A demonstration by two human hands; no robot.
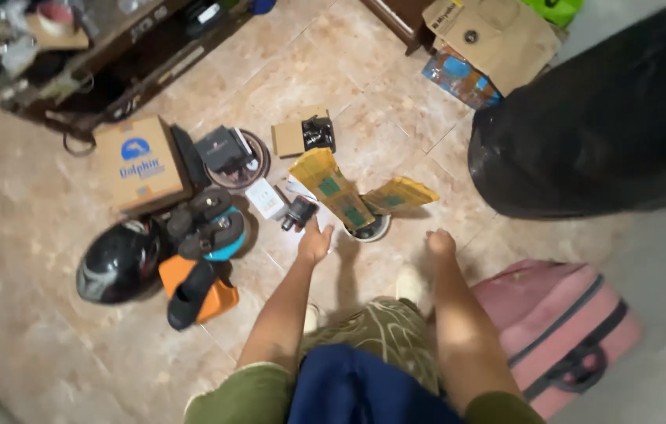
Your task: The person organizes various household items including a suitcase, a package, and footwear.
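Observation:
My left hand [315,242] reaches down toward the tiled floor, fingers apart, just below a small black and red cylinder-shaped device [298,213] and beside a long yellow and green packet [333,188]. It holds nothing. My right hand [440,242] hangs with fingers curled, nothing in it, near a white round dish [370,229] and a second yellow packet [399,194]. Both packets lean out of that dish.
A cardboard box [140,161], black helmet [119,261], sandals [209,224], orange box [199,290], small white box [265,198] and a round plate with a dark pouch [231,153] lie left. A pink suitcase [556,330] and big black bag [607,110] stand right.

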